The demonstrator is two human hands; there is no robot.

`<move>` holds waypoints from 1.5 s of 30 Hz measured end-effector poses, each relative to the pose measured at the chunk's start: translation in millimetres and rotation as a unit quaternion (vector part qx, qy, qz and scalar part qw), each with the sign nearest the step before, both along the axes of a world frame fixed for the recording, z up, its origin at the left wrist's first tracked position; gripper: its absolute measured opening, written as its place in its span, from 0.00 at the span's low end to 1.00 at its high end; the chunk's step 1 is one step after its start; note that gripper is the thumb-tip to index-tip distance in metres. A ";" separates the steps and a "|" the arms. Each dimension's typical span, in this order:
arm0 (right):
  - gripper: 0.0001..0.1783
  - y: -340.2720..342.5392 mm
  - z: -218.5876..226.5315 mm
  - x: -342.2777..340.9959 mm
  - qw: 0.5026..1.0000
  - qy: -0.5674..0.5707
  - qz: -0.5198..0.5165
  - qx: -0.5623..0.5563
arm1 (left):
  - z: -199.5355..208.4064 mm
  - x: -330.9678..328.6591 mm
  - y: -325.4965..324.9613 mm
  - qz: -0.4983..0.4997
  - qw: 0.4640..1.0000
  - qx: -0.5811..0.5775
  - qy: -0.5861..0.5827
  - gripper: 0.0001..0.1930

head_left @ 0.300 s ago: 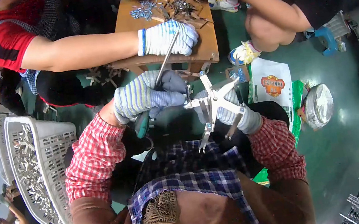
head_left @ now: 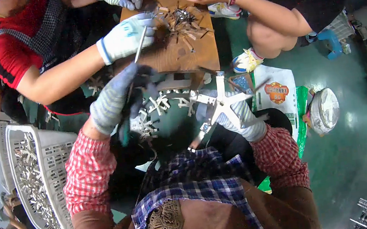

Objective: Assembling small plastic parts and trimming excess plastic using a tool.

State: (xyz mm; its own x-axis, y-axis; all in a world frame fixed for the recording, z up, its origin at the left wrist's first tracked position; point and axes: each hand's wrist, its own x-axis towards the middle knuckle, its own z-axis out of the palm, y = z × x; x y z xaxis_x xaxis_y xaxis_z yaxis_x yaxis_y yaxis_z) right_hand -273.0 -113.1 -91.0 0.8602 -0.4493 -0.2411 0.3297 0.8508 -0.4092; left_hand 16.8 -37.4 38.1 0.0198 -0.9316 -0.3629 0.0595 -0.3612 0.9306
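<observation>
Over the person's lap, the gloved right hand (head_left: pixel 245 122) has its fingers curled under a white star-shaped piece (head_left: pixel 223 105), gripping it, small metal fittings on some arms. The left hand (head_left: pixel 113 101), gloved and blurred, clasps a tool with a slim metal shaft (head_left: pixel 140 46) that slants upward, apart from the star. Beyond stands a wooden desk (head_left: pixel 171 62) bearing loose metal parts (head_left: pixel 184 18); a white basket (head_left: pixel 59 153) of small pieces stands at left.

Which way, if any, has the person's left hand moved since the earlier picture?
Yes: the left hand has moved to the left, nearer to the white basket.
</observation>
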 end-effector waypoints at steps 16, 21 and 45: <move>0.38 -7.5 38.2 16.7 0.976 -0.209 0.040 -0.048 | 55.1 -48.4 76.1 -0.144 0.956 0.144 0.212 0.26; 0.37 -8.9 43.5 19.5 0.961 -0.244 0.084 -0.097 | 45.5 -54.6 72.8 -0.158 0.949 0.128 0.242 0.25; 0.28 -22.0 49.4 -14.4 0.439 0.274 -0.077 -0.852 | 41.0 -59.0 71.7 -0.139 0.950 0.157 0.233 0.27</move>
State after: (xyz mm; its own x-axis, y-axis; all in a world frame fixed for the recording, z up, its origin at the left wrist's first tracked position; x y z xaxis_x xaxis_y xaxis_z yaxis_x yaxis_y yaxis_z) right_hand -287.4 -135.1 -41.6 0.8104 -0.4217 0.4067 -0.2164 -0.8606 -0.4610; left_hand -42.2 34.3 79.1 -0.4414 -0.7221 -0.5326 0.3003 -0.6783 0.6707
